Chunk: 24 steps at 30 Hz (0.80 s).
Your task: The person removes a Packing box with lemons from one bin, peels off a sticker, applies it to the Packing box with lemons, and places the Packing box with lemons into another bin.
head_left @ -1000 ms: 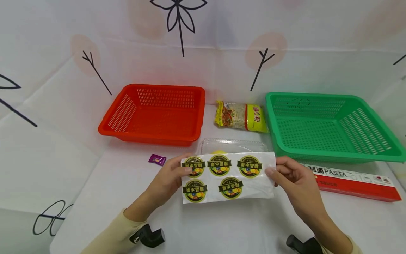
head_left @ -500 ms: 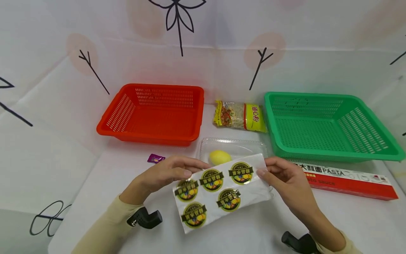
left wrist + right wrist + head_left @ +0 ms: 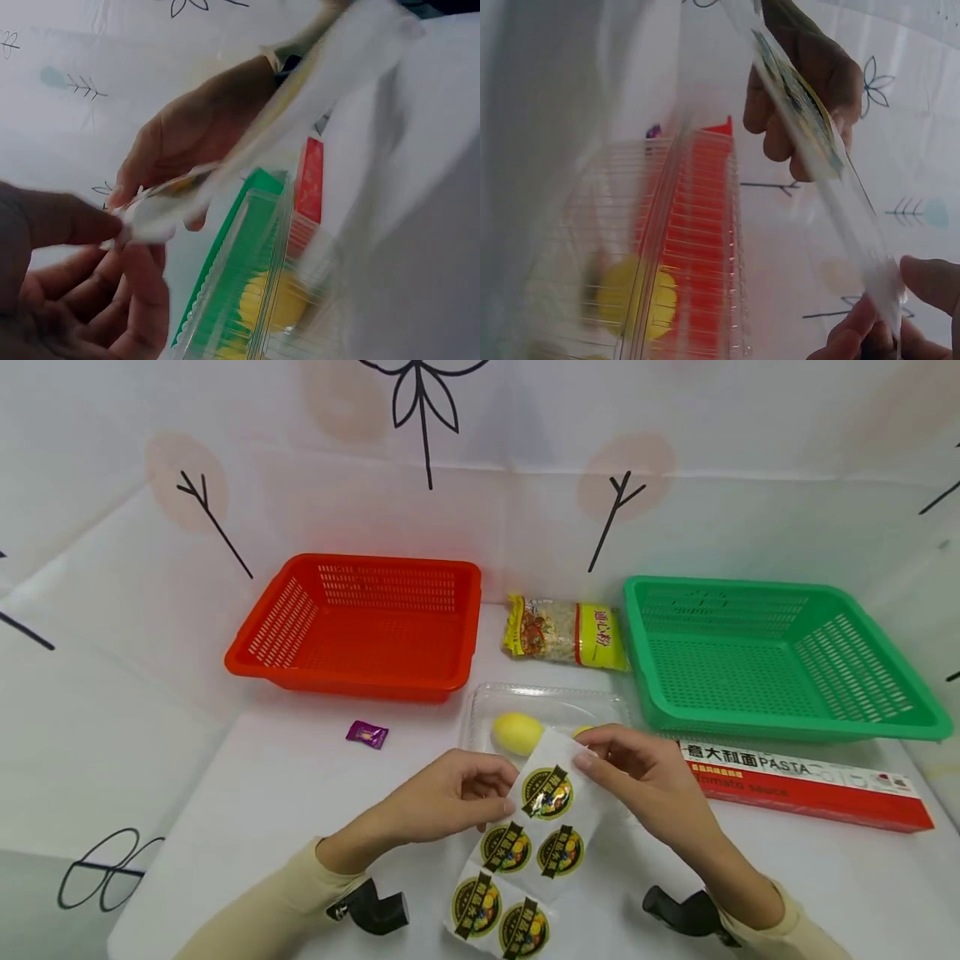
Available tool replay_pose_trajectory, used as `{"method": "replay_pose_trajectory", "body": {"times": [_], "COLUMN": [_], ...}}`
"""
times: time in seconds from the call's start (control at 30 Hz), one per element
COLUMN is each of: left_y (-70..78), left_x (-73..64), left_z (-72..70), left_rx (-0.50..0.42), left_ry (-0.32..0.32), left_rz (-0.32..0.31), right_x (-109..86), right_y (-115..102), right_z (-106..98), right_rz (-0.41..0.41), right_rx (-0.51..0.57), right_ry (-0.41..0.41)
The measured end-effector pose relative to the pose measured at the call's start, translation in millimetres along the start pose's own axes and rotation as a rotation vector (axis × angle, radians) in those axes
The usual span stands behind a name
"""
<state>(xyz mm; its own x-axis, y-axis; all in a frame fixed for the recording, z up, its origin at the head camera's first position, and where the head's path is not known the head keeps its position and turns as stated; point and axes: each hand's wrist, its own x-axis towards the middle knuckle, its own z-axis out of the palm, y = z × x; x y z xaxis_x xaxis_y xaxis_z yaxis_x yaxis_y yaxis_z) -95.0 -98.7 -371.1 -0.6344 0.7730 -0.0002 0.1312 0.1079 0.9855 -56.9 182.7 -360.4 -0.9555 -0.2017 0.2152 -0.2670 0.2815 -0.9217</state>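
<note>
A white sheet of round black-and-yellow fruit stickers [image 3: 531,831] hangs slanted between my two hands, its lower end toward me. My left hand [image 3: 450,797] pinches its left edge between thumb and fingers, as the left wrist view also shows. At the top right corner, my right hand [image 3: 656,785] pinches the sheet with thumb and forefinger. Just behind it lies a clear plastic box [image 3: 480,718] with a yellow lemon [image 3: 517,733] inside. A second yellow fruit there is mostly hidden by the right hand. In both wrist views the sheet is seen nearly edge-on and blurred.
A red basket [image 3: 367,685] stands at the back left, a green basket [image 3: 757,727] at the back right. Between them lies a yellow bag of macaroni [image 3: 566,633]. A red-and-white pasta box [image 3: 810,789] is on the right, and a small purple packet [image 3: 367,734] on the left.
The sheet has turned from lying crosswise to slanting steeply, its left end swinging down toward me. Both hands have moved closer together, and the lemon has come into view behind the sheet.
</note>
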Motion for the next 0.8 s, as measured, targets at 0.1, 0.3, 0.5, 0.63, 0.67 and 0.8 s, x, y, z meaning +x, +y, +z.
{"method": "replay_pose_trajectory", "body": {"times": [0.1,0.3,0.5,0.63,0.67,0.8], "left_y": [-1.3,-7.1,-13.3,-12.9,-12.8,-12.6], "left_x": [-3.0,-5.9,-9.0,-16.6,-18.4,-23.6], "left_z": [3.3,7.6,7.4,-1.4,-3.5,-8.1], "left_rx": [-0.051,-0.381,-0.462,-0.392,-0.36,-0.254], "left_ry": [0.138,0.254,0.199,0.255,0.275,0.313], "left_rz": [0.006,0.019,0.054,0.093,0.087,0.021], "right_x": [-2.9,-9.8,-6.0,-0.7,0.3,3.6], "right_y": [0,6,4,4,4,5], "right_z": [1,7,-2,-14,-16,-20], "right_rz": [0.017,0.054,0.038,-0.004,-0.019,-0.134], "right_rx": [0.029,0.138,0.076,0.019,-0.003,-0.226], "right_ry": [0.041,-0.039,-0.102,-0.195,-0.221,-0.214]}}
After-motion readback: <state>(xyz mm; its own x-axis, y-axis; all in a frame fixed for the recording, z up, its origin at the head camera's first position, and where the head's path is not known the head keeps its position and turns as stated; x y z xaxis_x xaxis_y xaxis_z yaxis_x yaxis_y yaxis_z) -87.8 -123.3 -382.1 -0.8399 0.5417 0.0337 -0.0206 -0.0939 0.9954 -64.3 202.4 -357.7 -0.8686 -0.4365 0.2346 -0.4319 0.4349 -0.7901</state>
